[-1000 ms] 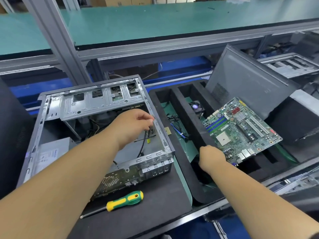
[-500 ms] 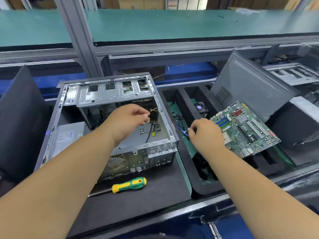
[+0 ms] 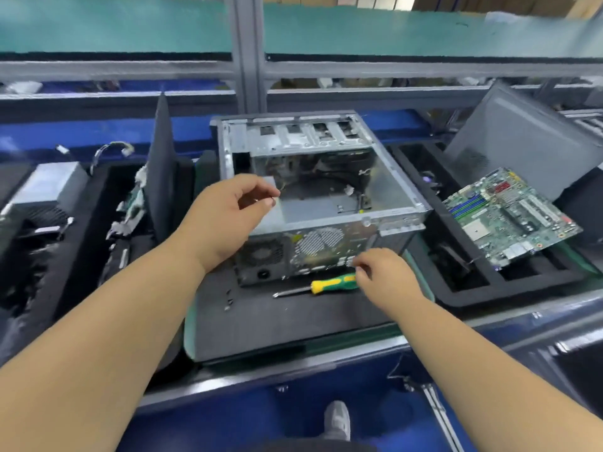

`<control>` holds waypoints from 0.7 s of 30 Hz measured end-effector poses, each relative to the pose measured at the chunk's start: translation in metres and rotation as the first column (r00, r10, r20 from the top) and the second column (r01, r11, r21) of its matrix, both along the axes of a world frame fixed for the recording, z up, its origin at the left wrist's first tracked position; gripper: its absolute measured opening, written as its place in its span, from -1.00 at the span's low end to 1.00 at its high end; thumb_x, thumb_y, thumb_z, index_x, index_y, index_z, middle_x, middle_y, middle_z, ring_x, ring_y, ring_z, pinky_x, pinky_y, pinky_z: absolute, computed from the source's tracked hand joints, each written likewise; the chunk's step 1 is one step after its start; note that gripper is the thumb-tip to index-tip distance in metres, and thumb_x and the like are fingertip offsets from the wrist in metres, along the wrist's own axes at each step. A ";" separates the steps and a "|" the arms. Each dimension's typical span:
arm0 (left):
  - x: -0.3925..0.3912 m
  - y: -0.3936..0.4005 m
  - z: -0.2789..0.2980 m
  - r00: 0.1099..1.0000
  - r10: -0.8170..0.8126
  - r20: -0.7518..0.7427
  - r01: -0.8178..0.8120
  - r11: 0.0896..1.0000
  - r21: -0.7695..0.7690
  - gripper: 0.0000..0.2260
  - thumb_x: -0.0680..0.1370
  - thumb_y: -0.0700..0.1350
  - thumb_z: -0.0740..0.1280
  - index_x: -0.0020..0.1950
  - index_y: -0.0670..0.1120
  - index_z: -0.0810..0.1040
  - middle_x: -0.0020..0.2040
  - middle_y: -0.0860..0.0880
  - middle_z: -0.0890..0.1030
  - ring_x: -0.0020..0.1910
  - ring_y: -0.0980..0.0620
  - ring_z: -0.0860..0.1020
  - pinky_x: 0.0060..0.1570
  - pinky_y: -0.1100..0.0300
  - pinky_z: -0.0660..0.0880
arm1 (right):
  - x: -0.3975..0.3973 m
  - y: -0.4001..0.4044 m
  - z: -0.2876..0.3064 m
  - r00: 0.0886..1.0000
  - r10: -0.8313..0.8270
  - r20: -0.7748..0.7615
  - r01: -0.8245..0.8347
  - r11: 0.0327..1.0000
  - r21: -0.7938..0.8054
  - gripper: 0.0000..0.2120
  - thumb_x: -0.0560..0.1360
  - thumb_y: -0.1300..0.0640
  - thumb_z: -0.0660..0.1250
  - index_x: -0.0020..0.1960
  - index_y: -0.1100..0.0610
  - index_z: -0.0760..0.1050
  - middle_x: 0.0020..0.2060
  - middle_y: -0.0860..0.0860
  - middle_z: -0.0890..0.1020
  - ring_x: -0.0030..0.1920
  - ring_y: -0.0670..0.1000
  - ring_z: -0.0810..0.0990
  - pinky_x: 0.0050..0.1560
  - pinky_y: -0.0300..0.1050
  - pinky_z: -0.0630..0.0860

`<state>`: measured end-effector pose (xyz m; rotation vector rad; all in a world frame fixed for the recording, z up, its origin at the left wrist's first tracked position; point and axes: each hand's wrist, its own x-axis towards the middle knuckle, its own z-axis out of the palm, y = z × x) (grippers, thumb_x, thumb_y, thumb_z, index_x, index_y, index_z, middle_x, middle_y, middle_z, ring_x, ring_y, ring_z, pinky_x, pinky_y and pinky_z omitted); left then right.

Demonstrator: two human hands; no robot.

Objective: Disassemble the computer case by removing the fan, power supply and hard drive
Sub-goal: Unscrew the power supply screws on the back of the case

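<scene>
The open grey computer case (image 3: 388, 177) lies on a dark mat (image 3: 287, 324), its rear panel facing me. A power supply with its fan grille (image 3: 261, 252) sits in the near-left corner of the case. My left hand (image 3: 225, 220) hovers over that corner with thumb and forefinger pinched; anything between them is too blurred to make out. My right hand (image 3: 385, 275) is low in front of the rear panel, its fingertips at the end of a yellow-green screwdriver (image 3: 326, 284) that lies on the mat.
A motherboard (image 3: 509, 216) rests across a black foam tray (image 3: 463, 298) at right, with a grey side panel (image 3: 522, 141) leaning behind it. A black panel (image 3: 161, 164) stands left of the case, and beyond it lies another power supply (image 3: 49, 184). Small screws (image 3: 227, 300) lie on the mat.
My right hand moved from the foam tray to the screwdriver handle. My left hand drew back out of the case to its near-left corner. The view swung left.
</scene>
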<state>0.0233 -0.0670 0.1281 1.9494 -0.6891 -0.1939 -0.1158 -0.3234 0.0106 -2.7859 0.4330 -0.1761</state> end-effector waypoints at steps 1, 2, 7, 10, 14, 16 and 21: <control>-0.001 0.016 -0.005 1.000 0.016 -0.016 -0.017 1.000 -0.023 -0.83 0.55 -0.10 0.35 -0.03 0.20 0.62 -0.06 0.11 0.67 -0.01 0.04 0.61 0.03 0.17 0.54 | 0.008 0.013 -0.005 0.995 0.071 -0.075 -0.074 0.997 -0.037 -0.75 0.52 0.13 0.30 0.16 0.08 0.63 0.05 0.04 0.65 0.11 0.12 0.52 0.11 0.00 0.48; -0.003 0.027 -0.009 0.999 0.025 -0.030 -0.026 0.999 -0.034 -0.82 0.55 -0.11 0.35 -0.04 0.20 0.62 -0.07 0.09 0.67 0.00 0.01 0.61 0.05 0.14 0.54 | 0.014 0.022 -0.010 0.984 0.101 -0.148 -0.113 0.991 -0.076 -0.69 0.53 0.10 0.29 0.25 0.07 0.59 0.12 0.05 0.63 0.17 0.14 0.50 0.17 0.01 0.46; -0.013 0.078 -0.028 0.995 0.052 -0.085 -0.051 0.999 0.018 -0.79 0.56 -0.12 0.35 -0.05 0.23 0.62 -0.07 0.05 0.66 -0.01 -0.04 0.61 0.11 -0.03 0.56 | 0.031 0.053 -0.026 0.957 -0.013 -0.288 -0.084 0.943 -0.322 -0.65 0.54 0.04 0.23 0.30 0.02 0.53 0.14 0.07 0.58 0.19 0.16 0.50 0.15 0.02 0.45; -0.020 0.096 -0.036 0.990 0.078 -0.121 -0.074 0.997 0.035 -0.79 0.55 -0.13 0.35 -0.05 0.21 0.62 -0.06 0.00 0.65 -0.01 -0.06 0.59 0.12 -0.07 0.54 | 0.030 0.057 -0.028 0.949 -0.015 -0.316 -0.085 0.949 -0.302 -0.63 0.51 0.02 0.28 0.31 -0.03 0.50 0.13 0.05 0.54 0.22 0.15 0.46 0.20 0.03 0.37; -0.028 0.104 -0.046 0.982 0.133 -0.132 -0.126 0.990 0.061 -0.82 0.54 -0.10 0.35 -0.05 0.22 0.62 -0.07 0.08 0.65 0.00 0.03 0.60 0.13 0.06 0.54 | 0.024 0.058 -0.025 0.954 -0.019 -0.299 -0.066 0.960 -0.271 -0.70 0.57 0.07 0.30 0.29 -0.05 0.50 0.13 0.00 0.54 0.24 0.11 0.46 0.22 0.02 0.33; -0.033 0.102 -0.048 0.978 0.164 -0.128 -0.159 0.986 0.054 -0.81 0.54 -0.11 0.35 -0.06 0.21 0.62 -0.08 0.09 0.65 -0.01 0.04 0.59 0.12 0.11 0.53 | 0.015 0.062 -0.017 0.973 0.008 -0.230 -0.053 0.981 -0.186 -0.73 0.58 0.09 0.32 0.27 -0.03 0.50 0.13 0.00 0.57 0.20 0.11 0.48 0.19 0.02 0.37; -0.054 0.085 -0.045 0.969 0.226 -0.100 -0.226 0.974 0.013 -0.82 0.54 -0.17 0.37 -0.06 0.13 0.63 -0.12 0.10 0.63 -0.12 0.15 0.55 -0.11 0.45 0.45 | -0.018 0.079 0.011 0.999 0.029 0.041 -0.038 0.965 0.260 -0.86 0.59 0.09 0.32 0.13 -0.07 0.47 -0.08 -0.09 0.56 -0.06 0.06 0.50 -0.09 0.02 0.50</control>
